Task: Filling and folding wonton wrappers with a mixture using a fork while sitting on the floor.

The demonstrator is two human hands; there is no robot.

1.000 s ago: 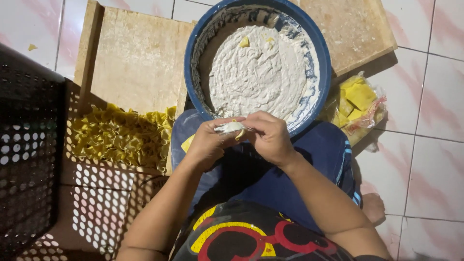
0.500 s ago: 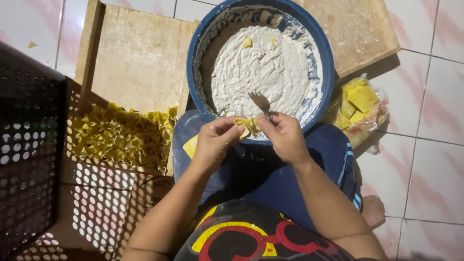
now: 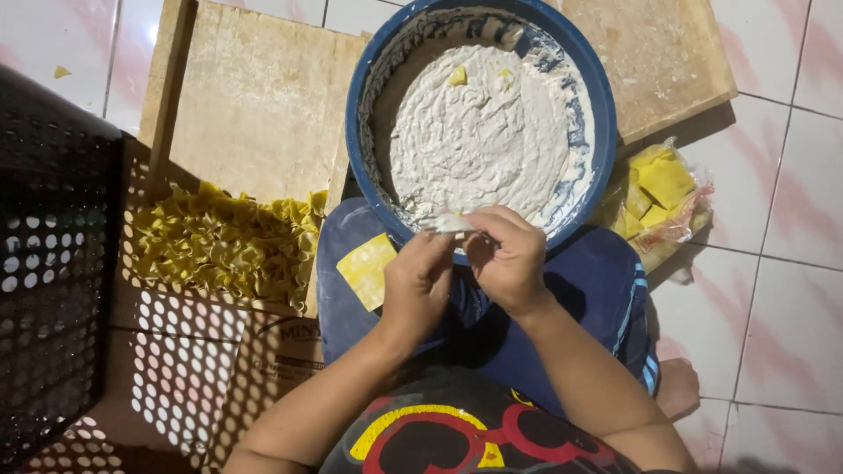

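A blue bowl [image 3: 599, 105] of white paste [image 3: 481, 140] sat before the knees, with folded yellow pieces [image 3: 224, 246] piled left. Both hands, left [image 3: 417, 285] and right [image 3: 507, 259], had fingers pinched closed on a wrapper [image 3: 453, 224] at the bowl's near rim.

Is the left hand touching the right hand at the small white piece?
Touching. The head view shows the left hand and right hand meeting fingertip to fingertip on the small white piece, no gap visible.

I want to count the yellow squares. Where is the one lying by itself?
In the head view, the single yellow wrapper square lies on the person's blue-clad knee, just left of the left hand and below the blue bowl's rim.
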